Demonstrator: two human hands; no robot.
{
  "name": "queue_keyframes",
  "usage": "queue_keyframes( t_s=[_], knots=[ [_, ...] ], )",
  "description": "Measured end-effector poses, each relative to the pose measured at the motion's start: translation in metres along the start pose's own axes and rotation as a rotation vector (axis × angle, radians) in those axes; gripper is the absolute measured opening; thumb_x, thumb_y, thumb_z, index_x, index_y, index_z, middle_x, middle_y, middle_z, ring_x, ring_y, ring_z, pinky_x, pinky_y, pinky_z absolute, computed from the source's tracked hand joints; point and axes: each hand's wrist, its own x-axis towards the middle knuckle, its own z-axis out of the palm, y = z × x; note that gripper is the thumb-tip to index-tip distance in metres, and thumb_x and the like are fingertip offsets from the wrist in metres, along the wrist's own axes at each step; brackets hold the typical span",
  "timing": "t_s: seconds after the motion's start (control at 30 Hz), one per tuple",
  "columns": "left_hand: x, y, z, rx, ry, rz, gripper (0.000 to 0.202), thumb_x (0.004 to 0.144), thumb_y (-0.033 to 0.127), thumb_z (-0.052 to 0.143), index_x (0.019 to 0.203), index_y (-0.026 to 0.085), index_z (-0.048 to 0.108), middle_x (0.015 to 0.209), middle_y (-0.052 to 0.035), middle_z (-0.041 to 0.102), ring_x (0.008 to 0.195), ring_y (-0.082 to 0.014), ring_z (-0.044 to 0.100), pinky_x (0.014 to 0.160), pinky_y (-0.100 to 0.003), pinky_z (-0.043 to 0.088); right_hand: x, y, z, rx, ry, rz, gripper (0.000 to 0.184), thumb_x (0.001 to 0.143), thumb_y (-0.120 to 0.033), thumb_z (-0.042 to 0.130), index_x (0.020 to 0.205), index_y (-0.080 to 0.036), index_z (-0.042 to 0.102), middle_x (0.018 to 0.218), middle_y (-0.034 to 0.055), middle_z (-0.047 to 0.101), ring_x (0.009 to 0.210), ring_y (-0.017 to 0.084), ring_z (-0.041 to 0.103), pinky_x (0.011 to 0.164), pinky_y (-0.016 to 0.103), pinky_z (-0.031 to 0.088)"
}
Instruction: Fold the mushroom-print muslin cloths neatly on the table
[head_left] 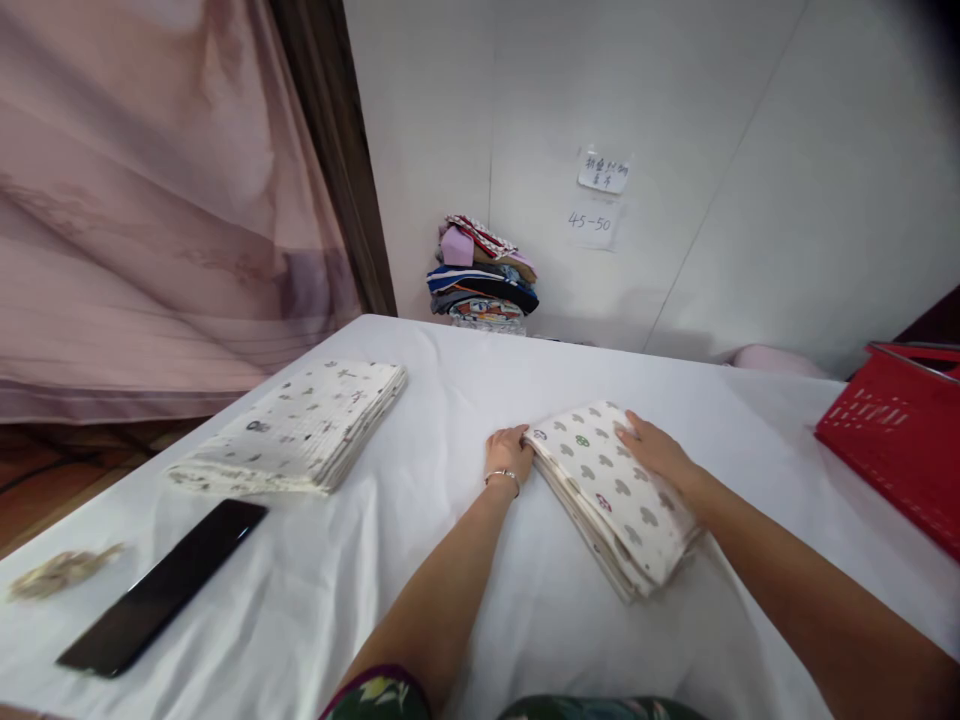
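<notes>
A folded white cloth [600, 470] printed with grey mushroom-like shapes and a few coloured ones lies at an angle on the table in front of me. At its far left corner, my left hand [508, 455] is closed on the edge, its fingertips partly hidden. My right hand [660, 455] rests along the cloth's right side, fingers stretched out and touching the top layer. On the left of the table lies a second folded white cloth [300, 425] with small scattered prints, thicker and apart from both hands.
A white sheet covers the table [450, 400]. Near its left edge are a black phone [165, 590] and a small beige bundle [64, 573]. A red plastic basket [900, 430] stands at the right. Behind the table rises a stack of folded fabrics [484, 275]; a pink curtain [150, 200] hangs left.
</notes>
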Motion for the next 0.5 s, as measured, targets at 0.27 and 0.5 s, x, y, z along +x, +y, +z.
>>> queue_keyframes(
  t_s=[0.27, 0.5],
  knots=[
    [0.002, 0.004, -0.003, 0.033, -0.018, -0.044, 0.023, 0.078, 0.023, 0.051, 0.098, 0.022, 0.063, 0.095, -0.0043, 0.067, 0.099, -0.0192, 0.055, 0.093, -0.032, 0.034, -0.046, 0.062, -0.009, -0.025, -0.102, 0.186, 0.076, 0.077, -0.068, 0.036, 0.132, -0.016, 0.045, 0.123, 0.0136, 0.057, 0.107, 0.034, 0.055, 0.085, 0.042, 0.043],
    [-0.033, -0.003, -0.03, 0.069, -0.025, -0.049, 0.019, 0.076, 0.026, 0.054, 0.093, 0.023, 0.062, 0.089, -0.0028, 0.066, 0.095, -0.0194, 0.056, 0.092, -0.033, 0.033, -0.026, 0.058, -0.02, -0.108, -0.038, 0.064, 0.079, 0.071, -0.075, 0.04, 0.122, -0.017, 0.053, 0.118, 0.0141, 0.059, 0.102, 0.033, 0.056, 0.079, 0.039, 0.044]
  ],
)
